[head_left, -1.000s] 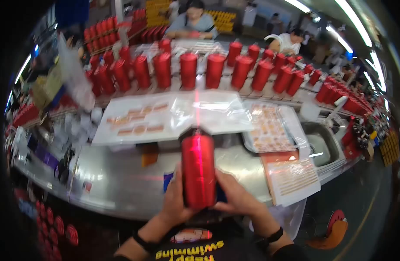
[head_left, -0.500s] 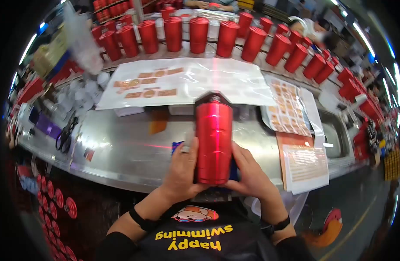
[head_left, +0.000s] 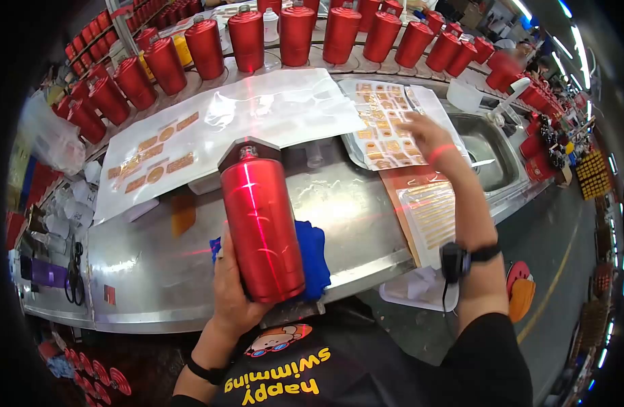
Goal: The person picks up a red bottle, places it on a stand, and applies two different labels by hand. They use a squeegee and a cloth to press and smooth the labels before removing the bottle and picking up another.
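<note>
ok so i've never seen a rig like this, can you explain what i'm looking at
There's no machine arm: these are someone's bare hands, seen by a camera worn on the head, looking forward and down. The left hand holds a red flask, with a red line of light running down it. The right hand is at a sheet of gold stickers; whether it touches is unclear. On the metal table are also a blue cloth and a gold-patterned white sheet. More red flasks stand behind.
</note>
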{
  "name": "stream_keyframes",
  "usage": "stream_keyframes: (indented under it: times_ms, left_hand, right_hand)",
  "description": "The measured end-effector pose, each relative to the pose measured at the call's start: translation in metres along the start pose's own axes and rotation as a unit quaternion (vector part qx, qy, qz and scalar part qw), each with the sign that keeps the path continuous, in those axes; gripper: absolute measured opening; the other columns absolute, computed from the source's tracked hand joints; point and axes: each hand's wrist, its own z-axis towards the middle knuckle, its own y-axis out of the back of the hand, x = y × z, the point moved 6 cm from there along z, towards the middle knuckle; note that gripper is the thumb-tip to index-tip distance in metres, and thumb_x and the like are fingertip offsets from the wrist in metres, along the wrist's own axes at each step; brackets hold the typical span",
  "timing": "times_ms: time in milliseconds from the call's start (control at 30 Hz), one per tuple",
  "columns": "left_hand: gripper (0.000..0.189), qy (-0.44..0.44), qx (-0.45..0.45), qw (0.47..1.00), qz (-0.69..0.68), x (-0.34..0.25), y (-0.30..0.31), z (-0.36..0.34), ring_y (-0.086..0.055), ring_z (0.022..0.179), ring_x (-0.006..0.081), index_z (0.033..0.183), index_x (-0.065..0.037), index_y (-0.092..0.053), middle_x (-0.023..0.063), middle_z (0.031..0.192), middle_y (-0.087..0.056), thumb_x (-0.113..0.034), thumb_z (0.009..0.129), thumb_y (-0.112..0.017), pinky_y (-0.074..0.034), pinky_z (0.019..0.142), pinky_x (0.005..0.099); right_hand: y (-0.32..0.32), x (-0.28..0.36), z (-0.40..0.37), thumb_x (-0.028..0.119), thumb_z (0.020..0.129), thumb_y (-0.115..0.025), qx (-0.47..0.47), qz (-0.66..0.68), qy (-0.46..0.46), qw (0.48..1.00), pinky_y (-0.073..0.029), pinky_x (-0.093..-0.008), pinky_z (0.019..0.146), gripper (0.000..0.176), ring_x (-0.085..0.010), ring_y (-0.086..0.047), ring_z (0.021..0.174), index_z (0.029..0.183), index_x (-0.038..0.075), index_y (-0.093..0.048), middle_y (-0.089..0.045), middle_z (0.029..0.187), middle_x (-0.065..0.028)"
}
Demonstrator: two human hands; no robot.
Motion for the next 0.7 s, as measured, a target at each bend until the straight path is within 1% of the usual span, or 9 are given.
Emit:
stream_keyframes:
  times_ms: [100, 167, 267, 367, 400, 500, 533, 633, 700]
  left_hand:
    - [0.115, 0.021, 0.013, 1.000, 0.003, 0.006, -0.001, -0.004, -0.045, 0.131, 0.0466, 0.151, 0.010, -0.016, 0.0317, 0.148, -0.038, -0.039, 0.074, -0.085, -0.035, 0.111, 0.0487]
    - [0.114, 0.026, 0.009, 1.000, -0.007, 0.012, -0.002, -0.009, -0.047, 0.131, 0.0445, 0.151, 0.009, -0.017, 0.0306, 0.146, -0.041, -0.037, 0.073, -0.086, -0.036, 0.109, 0.0481]
    - [0.114, 0.072, 0.010, 0.995, -0.071, 0.014, -0.007, -0.009, -0.050, 0.128, 0.0400, 0.152, 0.008, -0.018, 0.0275, 0.142, -0.045, -0.036, 0.073, -0.087, -0.039, 0.107, 0.0465]
    - [0.112, 0.104, 0.009, 0.987, -0.122, 0.015, -0.009, -0.009, -0.050, 0.128, 0.0364, 0.152, 0.007, -0.017, 0.0252, 0.142, -0.045, -0.038, 0.075, -0.084, -0.040, 0.107, 0.0442]
    - [0.112, 0.108, 0.010, 0.985, -0.133, 0.015, -0.010, -0.009, -0.050, 0.129, 0.0354, 0.152, 0.007, -0.016, 0.0247, 0.143, -0.045, -0.040, 0.076, -0.083, -0.040, 0.107, 0.0433]
    - [0.110, 0.115, 0.010, 0.979, -0.167, 0.013, -0.013, -0.009, -0.049, 0.131, 0.0326, 0.153, 0.006, -0.015, 0.0232, 0.145, -0.043, -0.045, 0.080, -0.079, -0.041, 0.108, 0.0407]
    - [0.110, 0.096, 0.015, 0.986, -0.133, 0.011, -0.011, -0.007, -0.048, 0.131, 0.0337, 0.153, 0.007, -0.014, 0.0238, 0.147, -0.042, -0.046, 0.080, -0.078, -0.039, 0.109, 0.0414]
    - [0.111, 0.048, 0.015, 0.998, -0.039, 0.009, -0.004, -0.005, -0.048, 0.131, 0.0372, 0.152, 0.008, -0.015, 0.0260, 0.147, -0.040, -0.047, 0.080, -0.078, -0.037, 0.110, 0.0438]
    - [0.112, 0.026, 0.005, 1.000, 0.006, 0.010, -0.001, -0.007, -0.052, 0.127, 0.0397, 0.151, 0.010, -0.018, 0.0275, 0.142, -0.045, -0.043, 0.076, -0.083, -0.040, 0.107, 0.0461]
  right_hand:
    - [-0.024, -0.098, 0.040, -0.004, 0.083, -0.053, 0.069, -0.075, -0.044, 0.994, -0.049, -0.0383, 0.096, 0.034, -0.0352, -0.062, 0.111, 0.108, 0.006, -0.074, -0.066, 0.118, -0.0191]
    - [-0.040, -0.134, 0.046, -0.005, 0.080, -0.052, 0.144, -0.092, -0.129, 0.977, -0.049, -0.0388, 0.095, 0.034, -0.0349, -0.063, 0.109, 0.105, 0.004, -0.074, -0.068, 0.112, -0.0206]
    - [-0.034, -0.128, 0.031, -0.003, 0.079, -0.054, 0.188, -0.078, -0.142, 0.969, -0.049, -0.0390, 0.095, 0.034, -0.0357, -0.064, 0.106, 0.108, 0.003, -0.073, -0.067, 0.112, -0.0219]
    - [-0.015, -0.116, -0.005, 0.001, 0.078, -0.059, 0.196, -0.089, -0.163, 0.963, -0.051, -0.0414, 0.094, 0.036, -0.0368, -0.067, 0.101, 0.111, 0.005, -0.074, -0.069, 0.099, -0.0245]
    - [-0.015, -0.121, -0.014, 0.003, 0.075, -0.064, 0.209, -0.108, -0.132, 0.963, -0.051, -0.0413, 0.095, 0.040, -0.0372, -0.065, 0.107, 0.114, 0.007, -0.073, -0.065, 0.111, -0.0264]
    - [-0.011, -0.124, -0.050, 0.001, 0.074, -0.068, 0.180, -0.058, -0.108, 0.976, -0.050, -0.0410, 0.098, 0.046, -0.0389, -0.060, 0.116, 0.119, 0.011, -0.071, -0.057, 0.128, -0.0255]
    - [-0.017, -0.134, -0.055, 0.000, 0.071, -0.073, 0.191, -0.051, -0.099, 0.975, -0.048, -0.0406, 0.101, 0.053, -0.0399, -0.054, 0.122, 0.122, 0.013, -0.069, -0.052, 0.136, -0.0226]
    - [-0.016, -0.126, -0.065, 0.002, 0.071, -0.076, 0.111, -0.069, -0.053, 0.990, -0.047, -0.0401, 0.103, 0.050, -0.0387, -0.053, 0.123, 0.120, 0.011, -0.070, -0.054, 0.134, -0.0217]
    - [-0.013, -0.123, -0.067, 0.002, 0.072, -0.075, 0.053, -0.060, -0.037, 0.996, -0.049, -0.0396, 0.099, 0.033, -0.0358, -0.054, 0.121, 0.105, 0.008, -0.072, -0.057, 0.130, -0.0170]
